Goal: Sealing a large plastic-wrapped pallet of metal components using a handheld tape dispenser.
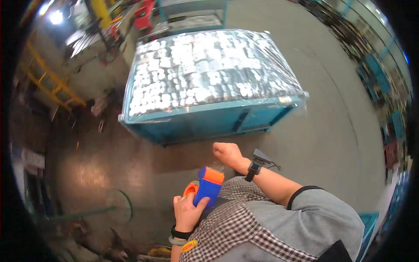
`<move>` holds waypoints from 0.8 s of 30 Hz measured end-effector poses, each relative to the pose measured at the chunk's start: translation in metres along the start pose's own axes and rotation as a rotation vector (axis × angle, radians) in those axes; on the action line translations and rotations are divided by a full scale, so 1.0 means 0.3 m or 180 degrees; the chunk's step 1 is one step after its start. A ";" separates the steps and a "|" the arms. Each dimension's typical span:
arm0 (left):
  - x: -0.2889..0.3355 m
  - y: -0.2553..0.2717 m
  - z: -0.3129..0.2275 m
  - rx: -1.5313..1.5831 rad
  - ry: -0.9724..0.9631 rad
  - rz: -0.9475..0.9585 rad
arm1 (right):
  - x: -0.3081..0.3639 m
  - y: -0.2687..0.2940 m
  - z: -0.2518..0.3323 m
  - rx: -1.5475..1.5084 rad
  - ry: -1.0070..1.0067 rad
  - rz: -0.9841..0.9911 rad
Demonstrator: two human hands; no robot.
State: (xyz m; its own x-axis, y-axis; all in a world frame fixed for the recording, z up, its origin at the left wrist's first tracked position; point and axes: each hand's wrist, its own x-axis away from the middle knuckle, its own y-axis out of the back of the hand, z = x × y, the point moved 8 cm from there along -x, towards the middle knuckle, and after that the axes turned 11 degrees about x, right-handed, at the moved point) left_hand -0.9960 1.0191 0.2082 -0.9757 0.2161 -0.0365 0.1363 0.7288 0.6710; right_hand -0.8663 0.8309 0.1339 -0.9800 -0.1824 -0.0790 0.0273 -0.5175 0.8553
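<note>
My left hand [187, 212] is wrapped round a chunky blue and orange handheld tool [208, 192], held close in front of my checked apron. Its body is blue, with an orange end and an orange loop by my fingers; its exact kind is unclear. Farther out, my right hand [227, 150] is closed in a fist, apart from the tool. Whatever may be inside that fist is hidden. Just beyond my hands stands a large teal metal bin [196, 124]. Its load of many small shiny pieces lies under clear plastic film [205, 70], which hangs over the rim.
Behind the bin is a teal metal cart [196, 22]. To the left are a yellow metal frame [50, 83] and machinery. A green round-ended stand [128, 205] sits low on the left. Racks with stacked parts [371, 74] line the right side, across the grey floor [331, 126].
</note>
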 end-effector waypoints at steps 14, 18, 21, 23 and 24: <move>0.186 0.298 0.165 -0.0198 -0.0212 -0.0213 | 0.031 -0.096 0.361 -0.0087 0.0290 -0.0350; 0.265 0.400 0.300 -0.0151 0.0196 -0.0512 | -0.071 -0.236 0.563 -0.0092 0.0841 -0.0179; 0.278 0.477 0.386 -0.0098 0.0472 -0.0706 | -0.158 -0.348 0.676 -0.0055 0.1074 0.0027; 0.257 0.522 0.461 -0.0139 0.0604 -0.0731 | -0.227 -0.420 0.727 -0.0128 0.1161 0.0108; 0.238 0.549 0.498 -0.0177 0.0653 -0.0730 | -0.267 -0.454 0.754 -0.0135 0.1150 0.0155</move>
State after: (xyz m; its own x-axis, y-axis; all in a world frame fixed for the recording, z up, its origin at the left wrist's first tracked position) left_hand -1.0177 1.2517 0.2053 -0.9949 -0.0897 -0.0453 -0.0956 0.7056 0.7022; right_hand -0.8360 1.1049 0.1397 -0.8448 -0.4873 -0.2210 0.0878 -0.5336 0.8411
